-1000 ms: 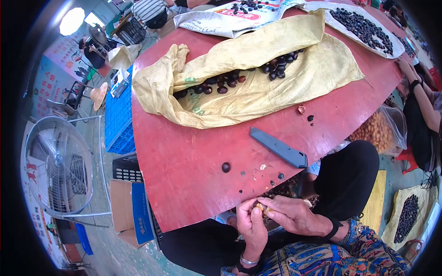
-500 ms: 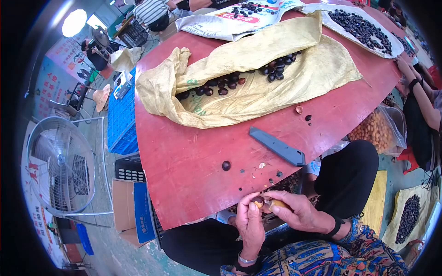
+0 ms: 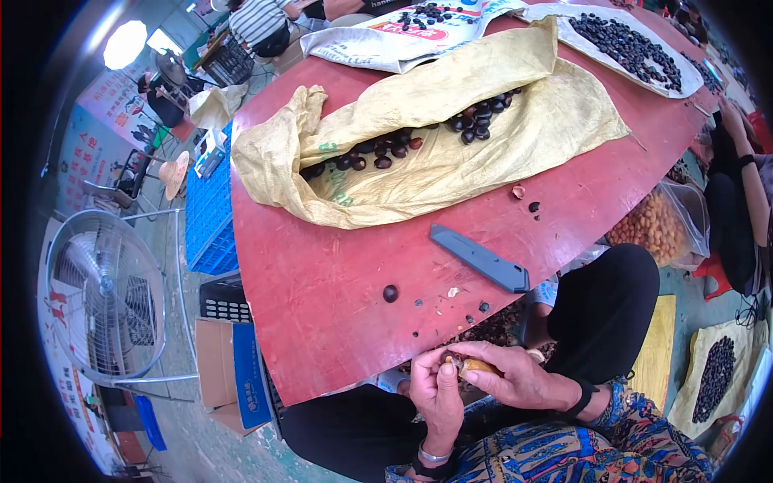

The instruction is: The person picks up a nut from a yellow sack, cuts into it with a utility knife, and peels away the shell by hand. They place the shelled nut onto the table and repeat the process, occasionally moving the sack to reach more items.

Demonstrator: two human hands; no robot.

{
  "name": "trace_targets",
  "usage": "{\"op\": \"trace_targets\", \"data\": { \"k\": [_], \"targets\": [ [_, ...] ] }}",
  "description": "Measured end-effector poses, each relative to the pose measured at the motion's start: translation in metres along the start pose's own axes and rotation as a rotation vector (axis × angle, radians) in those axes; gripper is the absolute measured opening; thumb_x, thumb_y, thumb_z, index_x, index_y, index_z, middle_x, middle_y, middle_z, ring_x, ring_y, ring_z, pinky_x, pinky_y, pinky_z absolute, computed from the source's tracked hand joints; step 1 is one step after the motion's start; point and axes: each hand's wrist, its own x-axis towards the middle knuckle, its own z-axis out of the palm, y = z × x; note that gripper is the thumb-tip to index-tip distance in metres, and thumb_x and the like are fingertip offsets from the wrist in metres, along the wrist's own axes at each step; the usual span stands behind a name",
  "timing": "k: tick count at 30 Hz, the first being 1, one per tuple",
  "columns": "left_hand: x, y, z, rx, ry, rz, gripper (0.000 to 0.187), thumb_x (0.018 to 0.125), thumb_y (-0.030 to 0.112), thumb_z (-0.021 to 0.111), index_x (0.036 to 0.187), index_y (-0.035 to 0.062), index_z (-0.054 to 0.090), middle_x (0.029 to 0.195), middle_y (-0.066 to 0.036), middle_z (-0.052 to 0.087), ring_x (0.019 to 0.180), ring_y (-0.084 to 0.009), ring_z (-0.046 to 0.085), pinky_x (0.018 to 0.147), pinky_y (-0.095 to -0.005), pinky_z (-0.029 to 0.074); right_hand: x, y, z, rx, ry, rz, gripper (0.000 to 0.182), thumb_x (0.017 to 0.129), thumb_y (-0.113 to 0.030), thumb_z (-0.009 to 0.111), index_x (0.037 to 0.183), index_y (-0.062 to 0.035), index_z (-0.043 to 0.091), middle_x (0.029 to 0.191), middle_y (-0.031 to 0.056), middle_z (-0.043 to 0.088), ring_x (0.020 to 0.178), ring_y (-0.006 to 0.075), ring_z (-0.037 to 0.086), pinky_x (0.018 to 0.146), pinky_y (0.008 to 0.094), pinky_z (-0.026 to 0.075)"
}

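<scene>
Just off the red table's near edge, my left hand pinches a small dark nut between thumb and fingertips. My right hand is closed on a small tool with a yellowish handle, its tip against the nut; the blade is hidden. On the red table lie a single dark nut, shell bits and a blue-grey box cutter. Farther back, a folded yellow woven sack holds many dark nuts.
White sacks with dark nuts lie at the table's far side. A clear bag of peeled nuts stands right, near another person's arm. Left are a blue crate, a cardboard box and a large fan.
My right hand has moved slightly left, closer over the nut in my left fingers. The other person's arm at the right has shifted. The view has turned a little.
</scene>
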Motion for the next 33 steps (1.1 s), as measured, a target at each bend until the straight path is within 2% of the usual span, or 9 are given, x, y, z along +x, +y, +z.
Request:
{"op": "trace_targets", "data": {
  "k": [8,13,15,21,23,25,26,30,33],
  "targets": [
    [0.002,0.001,0.002,0.041,0.024,0.147,0.024,0.093,0.018,0.054,0.102,-0.0031,0.05,0.092,-0.007,0.056,0.077,-0.008,0.05,0.071,-0.022,0.043,0.002,0.008,0.008,0.021,0.096,-0.155,0.032,0.088,-0.009,0.056,0.117,0.0042,0.054,0.093,0.0174,0.062,0.084,0.0258,0.064,0.074,0.0316,0.049],
    [-0.002,0.006,0.005,0.052,-0.017,0.225,0.024,0.093,0.017,0.053,0.102,-0.0038,0.048,0.092,-0.01,0.057,0.076,-0.0106,0.053,0.07,-0.0241,0.045,0.001,0.015,0.001,0.19,0.119,-0.005,0.03,0.091,-0.009,0.053,0.117,0.0065,0.054,0.089,0.0136,0.063,0.079,0.0146,0.06,0.07,0.0269,0.048],
    [0.002,0.01,0.005,0.022,-0.022,0.197,0.024,0.094,0.019,0.051,0.102,-0.0037,0.048,0.093,-0.011,0.058,0.074,-0.0113,0.053,0.07,-0.0253,0.046,-0.001,0.008,-0.006,0.174,0.069,-0.034,0.031,0.092,-0.01,0.052,0.118,0.0069,0.053,0.091,0.0113,0.063,0.081,0.0121,0.058,0.069,0.0259,0.048],
    [0.006,0.008,0.002,-0.28,-0.086,-0.075,0.034,0.098,0.024,0.043,0.114,-0.0053,0.047,0.093,-0.01,0.057,0.077,-0.0117,0.053,0.071,-0.0253,0.045,-0.004,0.001,-0.009,0.385,0.086,0.18,0.031,0.095,-0.011,0.048,0.122,0.0048,0.051,0.094,0.0058,0.059,0.081,0.0096,0.053,0.071,0.0238,0.046],
    [0.006,0.011,0.004,-0.34,-0.105,-0.102,0.035,0.099,0.024,0.041,0.118,-0.0047,0.046,0.096,-0.01,0.056,0.08,-0.0121,0.052,0.072,-0.0247,0.045,-0.003,0.002,-0.008,0.338,0.071,0.135,0.032,0.094,-0.012,0.05,0.122,0.0041,0.049,0.094,0.0077,0.059,0.082,0.0121,0.057,0.071,0.0246,0.046],
    [0.005,0.014,0.004,-0.393,-0.087,-0.18,0.034,0.099,0.024,0.041,0.118,-0.0036,0.047,0.096,-0.01,0.055,0.08,-0.0109,0.051,0.073,-0.0242,0.044,-0.003,0.002,-0.005,0.075,0.102,-0.024,0.033,0.092,-0.012,0.052,0.122,0.0032,0.048,0.095,0.0113,0.059,0.084,0.0156,0.059,0.071,0.0268,0.047],
    [0.005,0.013,0.004,-0.393,-0.086,-0.18,0.034,0.099,0.024,0.041,0.118,-0.0036,0.047,0.096,-0.01,0.055,0.08,-0.0109,0.051,0.073,-0.0242,0.044,-0.004,-0.003,-0.005,0.041,0.068,0.012,0.035,0.09,-0.01,0.053,0.122,0.0024,0.045,0.099,0.0161,0.059,0.088,0.0225,0.062,0.073,0.0306,0.049],
    [0.002,0.006,0.003,-0.282,-0.029,-0.139,0.03,0.098,0.023,0.044,0.112,-0.0023,0.048,0.093,-0.006,0.054,0.08,-0.0083,0.049,0.073,-0.0229,0.043,-0.003,-0.005,0.001,0.022,0.018,-0.031,0.038,0.089,-0.01,0.053,0.124,0.0027,0.044,0.108,0.0205,0.058,0.096,0.0332,0.062,0.078,0.0353,0.05],
    [0.001,0.004,0.001,-0.168,-0.033,-0.083,0.027,0.097,0.023,0.046,0.108,-0.0017,0.05,0.092,-0.004,0.054,0.08,-0.0074,0.048,0.073,-0.022,0.042,-0.003,-0.002,0.002,-0.014,0.017,-0.085,0.04,0.089,-0.01,0.054,0.125,0.003,0.043,0.109,0.0212,0.058,0.096,0.033,0.062,0.078,0.0356,0.05]
  ]
}}
